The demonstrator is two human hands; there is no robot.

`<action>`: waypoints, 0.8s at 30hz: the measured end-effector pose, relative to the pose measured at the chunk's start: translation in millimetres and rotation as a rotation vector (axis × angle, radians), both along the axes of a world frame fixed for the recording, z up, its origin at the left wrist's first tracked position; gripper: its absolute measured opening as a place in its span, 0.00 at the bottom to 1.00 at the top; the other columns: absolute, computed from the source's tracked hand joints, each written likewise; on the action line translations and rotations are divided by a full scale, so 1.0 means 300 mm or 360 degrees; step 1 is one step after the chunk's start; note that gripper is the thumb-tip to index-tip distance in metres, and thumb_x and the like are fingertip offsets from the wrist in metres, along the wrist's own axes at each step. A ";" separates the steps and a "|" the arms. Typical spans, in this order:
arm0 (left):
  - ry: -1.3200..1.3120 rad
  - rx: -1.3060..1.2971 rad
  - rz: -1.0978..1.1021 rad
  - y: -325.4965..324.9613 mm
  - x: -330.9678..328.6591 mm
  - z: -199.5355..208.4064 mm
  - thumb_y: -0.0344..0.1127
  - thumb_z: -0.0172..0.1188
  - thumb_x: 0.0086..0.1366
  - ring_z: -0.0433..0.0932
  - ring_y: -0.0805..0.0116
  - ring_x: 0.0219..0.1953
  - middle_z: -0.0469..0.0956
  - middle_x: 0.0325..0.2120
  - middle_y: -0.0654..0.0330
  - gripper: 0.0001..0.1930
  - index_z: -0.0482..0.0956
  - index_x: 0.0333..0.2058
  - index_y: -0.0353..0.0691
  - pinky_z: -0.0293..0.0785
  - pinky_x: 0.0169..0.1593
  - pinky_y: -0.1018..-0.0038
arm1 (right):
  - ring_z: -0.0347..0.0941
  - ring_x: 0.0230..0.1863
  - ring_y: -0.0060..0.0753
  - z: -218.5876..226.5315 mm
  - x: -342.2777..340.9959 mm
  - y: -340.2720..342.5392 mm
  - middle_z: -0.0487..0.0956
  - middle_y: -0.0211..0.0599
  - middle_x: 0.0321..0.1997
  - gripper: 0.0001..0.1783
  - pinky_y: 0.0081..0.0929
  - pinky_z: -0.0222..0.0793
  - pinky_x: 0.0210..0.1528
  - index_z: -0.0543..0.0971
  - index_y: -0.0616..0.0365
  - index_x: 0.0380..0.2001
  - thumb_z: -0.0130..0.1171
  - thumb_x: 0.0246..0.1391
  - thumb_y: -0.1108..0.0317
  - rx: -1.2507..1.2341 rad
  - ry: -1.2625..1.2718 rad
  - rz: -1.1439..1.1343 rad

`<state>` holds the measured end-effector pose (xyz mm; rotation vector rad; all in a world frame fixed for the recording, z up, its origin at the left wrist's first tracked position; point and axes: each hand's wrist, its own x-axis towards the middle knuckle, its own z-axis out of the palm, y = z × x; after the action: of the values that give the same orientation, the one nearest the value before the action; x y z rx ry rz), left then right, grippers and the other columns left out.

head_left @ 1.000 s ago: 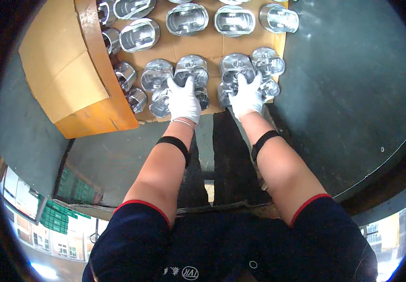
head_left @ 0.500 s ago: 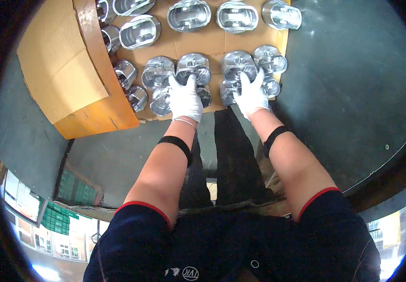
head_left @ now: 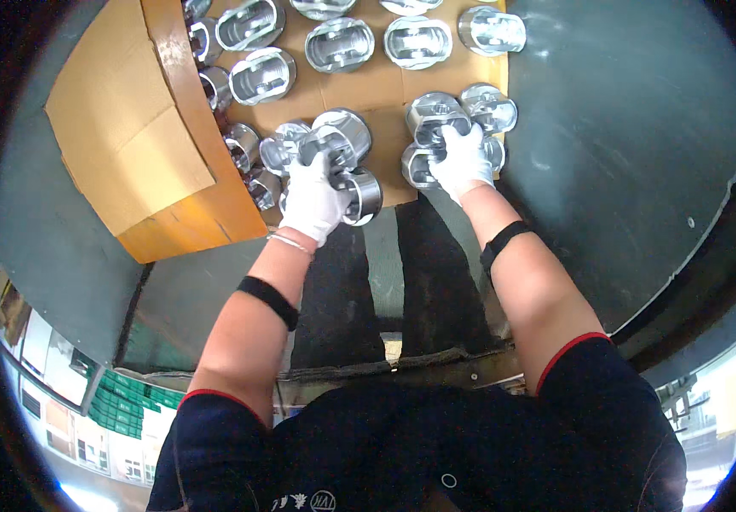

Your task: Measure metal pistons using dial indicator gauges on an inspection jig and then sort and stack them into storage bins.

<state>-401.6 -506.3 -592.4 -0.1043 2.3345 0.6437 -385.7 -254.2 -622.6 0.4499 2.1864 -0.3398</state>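
Your white-gloved left hand [head_left: 312, 200] grips tilted, silver, cylindrical metal pistons [head_left: 340, 136] at the near edge of the tan cardboard sheet [head_left: 359, 90], your white-gloved right hand [head_left: 463, 162] clasps a similar silver piston cluster [head_left: 436, 109], their number seemingly hidden by your palms, and pale printed lettering [head_left: 304, 502] marks your navy fabric shirt [head_left: 436, 435].

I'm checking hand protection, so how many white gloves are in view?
2: one glove on the left hand, touching the left group of pistons; another glove on the right hand, touching the right group. I see none hidden.
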 end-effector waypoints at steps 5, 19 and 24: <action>-0.0358 0.0438 0.0284 -0.094 -0.115 0.171 0.30 0.65 0.54 0.79 0.51 0.51 0.79 0.48 0.40 0.29 0.70 0.55 0.28 0.76 0.53 0.65 | 0.70 0.60 0.51 0.154 -0.098 0.050 0.71 0.53 0.58 0.36 0.41 0.68 0.61 0.69 0.51 0.60 0.66 0.45 0.65 -0.0530 -0.0019 -0.0616; -0.0214 0.1184 0.0821 -0.378 -0.313 1.021 0.23 0.48 0.68 0.75 0.60 0.55 0.69 0.57 0.50 0.28 0.55 0.66 0.39 0.80 0.55 0.62 | 0.73 0.56 0.46 1.445 -0.033 -0.022 0.75 0.51 0.56 0.38 0.38 0.69 0.60 0.67 0.54 0.62 0.65 0.45 0.63 -0.1520 0.0695 -0.1230; 0.0001 0.1178 0.0297 -0.346 -0.320 1.136 0.16 0.45 0.63 0.76 0.59 0.53 0.72 0.54 0.51 0.31 0.55 0.65 0.37 0.79 0.55 0.62 | 0.70 0.59 0.41 1.755 0.248 0.220 0.71 0.47 0.59 0.47 0.35 0.67 0.64 0.60 0.62 0.66 0.70 0.43 0.66 -0.1707 0.1252 -0.1218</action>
<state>-497.6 -610.2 -251.4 0.0194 1.9566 1.5482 -311.2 -188.3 -96.1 0.5425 2.0076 -2.2559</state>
